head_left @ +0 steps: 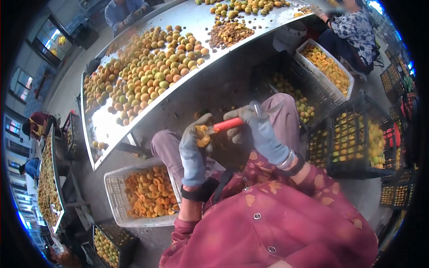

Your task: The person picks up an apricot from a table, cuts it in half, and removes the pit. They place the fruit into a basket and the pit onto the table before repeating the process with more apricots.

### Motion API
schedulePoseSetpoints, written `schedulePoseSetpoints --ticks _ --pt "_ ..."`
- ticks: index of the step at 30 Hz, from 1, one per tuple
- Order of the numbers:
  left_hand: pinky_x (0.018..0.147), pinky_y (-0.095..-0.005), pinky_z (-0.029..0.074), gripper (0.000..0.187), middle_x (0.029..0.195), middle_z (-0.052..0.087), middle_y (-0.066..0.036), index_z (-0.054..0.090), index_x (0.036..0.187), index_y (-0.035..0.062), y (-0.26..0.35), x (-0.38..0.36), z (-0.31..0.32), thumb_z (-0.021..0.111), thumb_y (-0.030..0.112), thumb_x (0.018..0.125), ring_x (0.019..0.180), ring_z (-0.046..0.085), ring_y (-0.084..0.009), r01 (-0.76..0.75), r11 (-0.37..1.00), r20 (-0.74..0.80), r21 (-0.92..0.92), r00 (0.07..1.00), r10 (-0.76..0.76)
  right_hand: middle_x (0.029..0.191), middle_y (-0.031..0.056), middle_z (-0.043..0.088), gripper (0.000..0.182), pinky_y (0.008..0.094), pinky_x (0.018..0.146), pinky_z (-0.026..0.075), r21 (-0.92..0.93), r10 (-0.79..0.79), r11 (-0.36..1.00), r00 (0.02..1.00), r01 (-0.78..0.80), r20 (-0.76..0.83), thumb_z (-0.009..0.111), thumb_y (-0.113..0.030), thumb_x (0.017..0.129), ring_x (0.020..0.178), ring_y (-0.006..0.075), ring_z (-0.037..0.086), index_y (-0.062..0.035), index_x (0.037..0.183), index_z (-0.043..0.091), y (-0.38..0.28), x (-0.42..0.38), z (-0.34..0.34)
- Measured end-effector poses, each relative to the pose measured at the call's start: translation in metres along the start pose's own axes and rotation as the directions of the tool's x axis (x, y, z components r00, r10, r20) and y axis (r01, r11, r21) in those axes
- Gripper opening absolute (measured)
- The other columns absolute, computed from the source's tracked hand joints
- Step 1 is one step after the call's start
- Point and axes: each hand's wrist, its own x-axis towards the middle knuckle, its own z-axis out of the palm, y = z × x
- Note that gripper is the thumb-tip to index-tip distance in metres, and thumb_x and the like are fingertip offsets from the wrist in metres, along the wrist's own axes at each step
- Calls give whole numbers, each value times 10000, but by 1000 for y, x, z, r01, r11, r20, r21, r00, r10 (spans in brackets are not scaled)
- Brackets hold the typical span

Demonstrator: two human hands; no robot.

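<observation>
My left hand, in a grey-blue work glove with dark fingertips, is closed around a cut apricot, its orange flesh showing. My right hand, gloved alike, grips a red-handled knife. The handle's end points left and meets the apricot, while a curved, shiny blade sticks out beyond my right hand at the upper right. Both hands are close together above my lap. To the lower left, a white crate holds many halved apricots.
A metal table with whole apricots and a pile of pits lies ahead. Black crates of apricots and a white crate of halves stand at right. Co-workers sit around the table. Another fruit-covered table is at left.
</observation>
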Motion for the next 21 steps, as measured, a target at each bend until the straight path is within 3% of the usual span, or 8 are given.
schedulePoseSetpoints --ticks 2,4,6,7,8,13,16,21 --pt "652 -182 458 480 1100 622 -45 579 1232 2 -10 2 0 445 399 997 837 564 -71 -80 982 -77 173 993 94 804 88 672 280 205 531 516 -89 -196 974 974 207 115 482 -221 997 600 104 634 8 1074 625 10 -4 -7" --pt "768 -222 489 444 1166 611 -52 587 1219 12 -15 3 -5 425 365 1003 924 580 -102 -96 962 -91 257 988 123 830 70 668 257 202 536 516 11 -239 971 959 240 153 496 -212 996 611 99 636 -2 1078 620 18 -1 -6" --pt "789 -235 493 404 1168 618 -66 599 1196 4 -15 6 -11 407 301 999 941 589 -114 -30 968 -118 248 991 60 831 59 670 261 202 548 521 -62 -101 992 986 110 130 504 -215 995 614 96 637 4 1084 614 6 0 -6" --pt "480 -162 361 470 874 605 7 589 1220 3 -2 2 6 411 374 993 567 468 -35 -32 972 -144 234 987 67 833 56 671 279 204 548 521 8 -116 993 982 116 150 510 -235 993 614 94 638 5 1091 614 6 2 -10" --pt "450 -166 352 490 833 604 3 586 1222 -4 -10 7 -5 417 394 990 524 460 -44 -114 942 -96 316 984 151 836 52 671 296 205 548 521 81 -128 990 976 116 174 516 -254 992 614 93 638 5 1097 614 10 5 -15" --pt "433 -174 357 553 795 627 -31 591 1184 -50 -13 9 -4 479 439 953 506 481 -65 -38 990 -126 136 991 55 814 58 683 363 200 526 512 102 -88 992 982 72 164 486 -318 995 600 100 648 -6 1111 630 26 9 -24" --pt "432 -175 359 587 810 633 -45 590 1177 -51 -16 8 -4 493 475 934 503 485 -75 -107 987 -97 121 988 119 816 66 686 347 203 519 515 137 -61 990 987 41 149 490 -294 991 586 107 650 1 1096 638 26 9 -23" --pt "431 -182 359 555 827 637 -56 595 1171 -36 -22 14 -9 482 454 936 498 482 -85 -109 989 -115 103 986 120 960 114 691 329 220 588 539 104 12 994 990 -26 139 433 -242 1002 678 116 657 9 1120 611 30 10 -26"
